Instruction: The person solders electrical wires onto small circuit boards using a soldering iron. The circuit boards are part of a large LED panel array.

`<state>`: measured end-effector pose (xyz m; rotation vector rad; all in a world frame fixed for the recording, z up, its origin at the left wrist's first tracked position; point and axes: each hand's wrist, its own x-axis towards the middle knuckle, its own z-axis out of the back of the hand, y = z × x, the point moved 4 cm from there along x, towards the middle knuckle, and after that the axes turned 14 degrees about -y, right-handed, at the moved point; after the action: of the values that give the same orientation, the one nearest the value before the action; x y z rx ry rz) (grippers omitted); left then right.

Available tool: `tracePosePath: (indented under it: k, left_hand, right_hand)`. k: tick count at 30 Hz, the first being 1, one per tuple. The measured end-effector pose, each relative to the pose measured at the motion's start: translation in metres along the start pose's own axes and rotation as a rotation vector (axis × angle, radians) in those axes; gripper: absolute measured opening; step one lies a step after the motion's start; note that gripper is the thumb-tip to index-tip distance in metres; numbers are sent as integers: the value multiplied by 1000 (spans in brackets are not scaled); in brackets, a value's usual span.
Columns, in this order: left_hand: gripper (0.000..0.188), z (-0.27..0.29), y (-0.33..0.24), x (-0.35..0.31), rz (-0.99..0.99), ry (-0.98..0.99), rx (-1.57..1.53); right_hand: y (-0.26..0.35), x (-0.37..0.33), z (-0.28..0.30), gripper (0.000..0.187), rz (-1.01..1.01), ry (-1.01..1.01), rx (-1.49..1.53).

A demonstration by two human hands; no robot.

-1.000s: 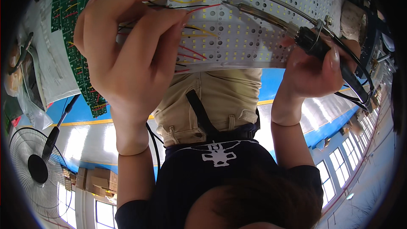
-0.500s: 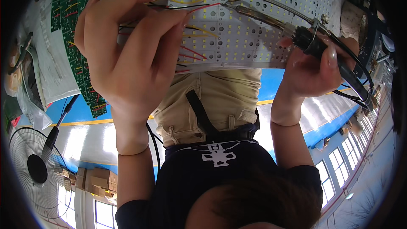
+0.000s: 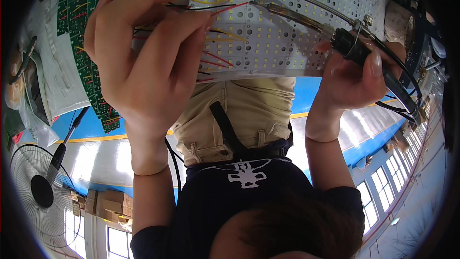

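Note:
My left hand [image 3: 148,52] pinches a red wire [image 3: 231,7] between thumb and forefinger, its far end resting on the white LED board [image 3: 273,33]. In my right hand [image 3: 357,79] is a soldering iron [image 3: 350,48], gripped round its black handle, with a thin metal feed tube [image 3: 311,1] clamped alongside. The iron's tip lies close to the end of the red wire; whether they touch I cannot tell. Yellow, red and black wires run from green circuit boards [image 3: 88,62] on the left, passing behind and over my left hand to the LED board.
A white sheet [image 3: 67,76] lies beside the green boards at the left edge. Below it stands a black fan [image 3: 43,191]. A black cable [image 3: 407,74] loops from the iron's handle at the right. Cardboard boxes [image 3: 112,204] stand on the floor farther off.
The soldering iron's tip and feed tube have shifted very slightly. My left hand stays in place with the red wire.

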<state>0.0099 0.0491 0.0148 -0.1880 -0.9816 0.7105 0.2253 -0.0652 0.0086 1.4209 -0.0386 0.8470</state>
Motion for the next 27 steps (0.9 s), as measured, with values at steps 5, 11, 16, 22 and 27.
tracePosePath:
  k: [5, 11, 16, 22, 27]
  left_hand:
    - [21, 0, -1, 1, -6, -3, -10]
    - [21, 0, -2, 0, -2, -8, 1]
    - [20, 2, -2, 0, -1, -5, 21]
    - [20, 1, -2, 1, 2, -10, 9]
    - [20, 1, -2, 0, -1, -9, 16]
  right_hand:
    - [0, 0, 0, 25, -44, -16, 34]
    - [2, 0, -1, 24, -18, -1, 25]
    - [6, -2, -5, 24, 7, 19, 20]
    - [6, 2, -4, 23, 42, 38, 2]
    - [6, 2, -7, 22, 69, 58, -8]
